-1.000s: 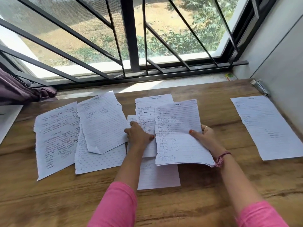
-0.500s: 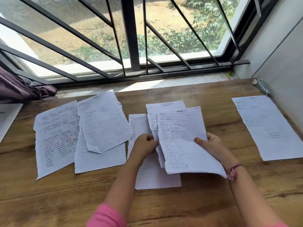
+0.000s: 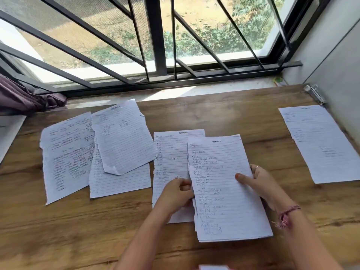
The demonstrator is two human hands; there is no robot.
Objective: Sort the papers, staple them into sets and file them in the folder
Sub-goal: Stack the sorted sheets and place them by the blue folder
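at 6 o'clock a white corner (image 3: 213, 267) is cut off. we see the left hand (image 3: 176, 195) pinching, and the right hand (image 3: 262, 184) gripping, a small paper stack (image 3: 224, 191) above the bench (image 3: 78, 230), long axis 12 to 6, heading at 12, handwriting unreadable. at 2 o'clock lies a stapler (image 3: 315, 93).

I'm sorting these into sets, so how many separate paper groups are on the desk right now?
3: overlapping sheets at the left, one sheet lying in the centre, and a single sheet at the right. The stack in both hands is extra. More sheets may hide underneath.
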